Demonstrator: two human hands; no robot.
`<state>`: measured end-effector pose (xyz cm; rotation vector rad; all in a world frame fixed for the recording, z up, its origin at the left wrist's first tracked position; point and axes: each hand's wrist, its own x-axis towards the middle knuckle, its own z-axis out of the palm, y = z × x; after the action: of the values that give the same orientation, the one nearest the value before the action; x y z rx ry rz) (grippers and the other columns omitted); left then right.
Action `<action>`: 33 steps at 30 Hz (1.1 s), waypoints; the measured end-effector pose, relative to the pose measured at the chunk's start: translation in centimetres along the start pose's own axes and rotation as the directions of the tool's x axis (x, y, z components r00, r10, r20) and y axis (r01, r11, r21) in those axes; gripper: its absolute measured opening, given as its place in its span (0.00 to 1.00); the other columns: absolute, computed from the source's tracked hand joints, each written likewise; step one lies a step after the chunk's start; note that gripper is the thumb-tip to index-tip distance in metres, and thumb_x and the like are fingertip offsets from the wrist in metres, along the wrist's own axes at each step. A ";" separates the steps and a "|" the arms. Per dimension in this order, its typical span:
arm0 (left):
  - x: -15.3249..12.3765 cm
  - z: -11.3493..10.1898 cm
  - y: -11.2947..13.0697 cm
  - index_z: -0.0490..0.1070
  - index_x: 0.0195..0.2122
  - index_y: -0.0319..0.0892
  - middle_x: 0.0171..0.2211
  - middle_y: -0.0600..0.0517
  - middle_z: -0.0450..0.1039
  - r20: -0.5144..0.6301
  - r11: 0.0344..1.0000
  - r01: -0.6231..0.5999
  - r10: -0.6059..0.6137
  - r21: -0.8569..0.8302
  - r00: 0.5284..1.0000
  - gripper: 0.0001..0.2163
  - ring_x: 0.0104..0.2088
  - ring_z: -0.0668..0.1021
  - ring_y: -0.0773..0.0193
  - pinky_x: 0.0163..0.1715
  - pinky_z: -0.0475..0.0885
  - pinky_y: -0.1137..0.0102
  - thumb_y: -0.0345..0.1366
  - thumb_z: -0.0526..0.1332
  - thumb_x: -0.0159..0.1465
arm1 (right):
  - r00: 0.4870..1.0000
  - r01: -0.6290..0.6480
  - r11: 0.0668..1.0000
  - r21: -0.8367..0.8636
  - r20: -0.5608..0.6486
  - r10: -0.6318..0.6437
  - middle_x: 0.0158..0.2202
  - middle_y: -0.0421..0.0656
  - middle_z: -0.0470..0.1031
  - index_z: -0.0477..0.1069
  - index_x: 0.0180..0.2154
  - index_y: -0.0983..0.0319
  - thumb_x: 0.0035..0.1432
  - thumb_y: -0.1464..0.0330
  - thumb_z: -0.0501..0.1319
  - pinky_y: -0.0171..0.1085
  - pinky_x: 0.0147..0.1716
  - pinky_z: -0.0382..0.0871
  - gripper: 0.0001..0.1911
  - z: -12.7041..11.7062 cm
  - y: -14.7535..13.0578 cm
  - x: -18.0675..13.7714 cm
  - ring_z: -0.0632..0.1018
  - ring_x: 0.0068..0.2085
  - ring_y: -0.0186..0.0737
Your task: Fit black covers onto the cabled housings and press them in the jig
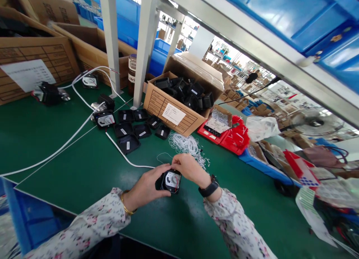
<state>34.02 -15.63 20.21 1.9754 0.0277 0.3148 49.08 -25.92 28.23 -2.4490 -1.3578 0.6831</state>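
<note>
One green surface (92,191) spreads beneath everything, and directions here run as on a clock face centred on the work. Far off at 10 o'clock stands a big carton (63,57); nearer, at 12 o'clock, a smaller cardboard box (175,115) leans open, filled with black parts (193,91). A red tray (214,135), between 1 and 2 o'clock, touches or nearly touches that box. The left hand (144,188) comes in from 9 o'clock, thumb and fingers curved around the near and far edges of a black housing (176,190), which its grip holds at the centre. The right hand (189,169) lies at 2 o'clock; its fingertips are drawn together against the housing's 12 o'clock edge, though I cannot tell what, if anything, they pinch. At 1 o'clock, just beyond, lies a tangled heap of white strands (183,143). Seven black covers (123,129) sit loosely grouped at 11 o'clock, most bearing a small white label. A white cable (126,160) runs from 10 o'clock to behind the left hand. Inside the housing shows a pale plate (169,179), with a thin red wire (177,183) on its 3 o'clock side.
</note>
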 end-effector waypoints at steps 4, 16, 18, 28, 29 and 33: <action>-0.1 0.3 -0.6 0.57 0.56 0.48 0.56 0.50 0.63 -0.019 0.998 -0.021 0.022 0.063 1.000 0.33 0.56 0.67 0.58 0.57 0.63 0.62 0.35 0.68 0.49 | 0.998 0.038 0.996 0.076 0.042 -0.041 0.24 0.38 0.73 0.72 0.26 0.63 0.51 0.76 0.58 0.29 0.27 0.60 0.06 -0.3 1.0 -0.4 0.71 0.26 0.30; -0.2 0.7 -0.7 0.57 0.53 0.47 0.57 0.48 0.62 0.009 0.997 0.048 -0.049 0.068 0.999 0.30 0.56 0.67 0.56 0.55 0.64 0.59 0.34 0.67 0.50 | 0.975 -0.223 0.565 0.794 0.171 0.146 0.29 0.40 0.69 0.65 0.42 0.62 0.57 0.67 0.53 0.31 0.22 0.72 0.10 2.8 3.0 -4.5 0.74 0.28 0.33; -0.3 0.8 -0.9 0.57 0.53 0.48 0.57 0.49 0.62 0.007 0.996 0.056 -0.056 0.074 0.998 0.30 0.56 0.66 0.56 0.56 0.63 0.59 0.33 0.66 0.50 | 0.964 -0.255 0.440 0.861 0.194 0.180 0.29 0.40 0.69 0.63 0.42 0.62 0.58 0.62 0.55 0.32 0.21 0.72 0.13 3.7 2.9 -5.1 0.74 0.27 0.33; 2.2 0.3 2.6 0.71 0.40 0.41 0.41 0.48 0.76 -0.087 0.963 0.268 -0.268 -0.009 0.959 0.15 0.42 0.77 0.57 0.42 0.72 0.65 0.42 0.48 0.64 | 0.941 -0.041 0.139 0.989 -0.009 0.337 0.30 0.43 0.71 0.57 0.43 0.62 0.54 0.48 0.54 0.35 0.19 0.73 0.27 9.6 2.1 -6.2 0.77 0.23 0.39; 2.7 0.2 3.0 0.72 0.36 0.41 0.37 0.49 0.77 -0.089 0.954 0.298 -0.297 -0.002 0.951 0.14 0.39 0.78 0.57 0.39 0.73 0.65 0.42 0.50 0.63 | 0.938 -0.020 0.141 0.990 -0.030 0.346 0.31 0.44 0.71 0.58 0.43 0.62 0.54 0.49 0.54 0.36 0.19 0.73 0.26 9.8 1.9 -6.2 0.76 0.23 0.38; 3.5 0.1 3.4 0.72 0.37 0.40 0.36 0.49 0.77 -0.073 0.942 0.331 -0.334 -0.049 0.940 0.12 0.37 0.79 0.58 0.38 0.74 0.65 0.40 0.53 0.60 | 0.941 0.013 0.097 0.995 -0.045 0.336 0.31 0.42 0.71 0.53 0.51 0.61 0.56 0.55 0.55 0.36 0.23 0.73 0.26 9.7 1.6 -6.5 0.77 0.24 0.37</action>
<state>36.99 -16.58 24.00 1.8821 0.4017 0.1716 42.27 -32.32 21.05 -1.3676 -0.1658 0.8597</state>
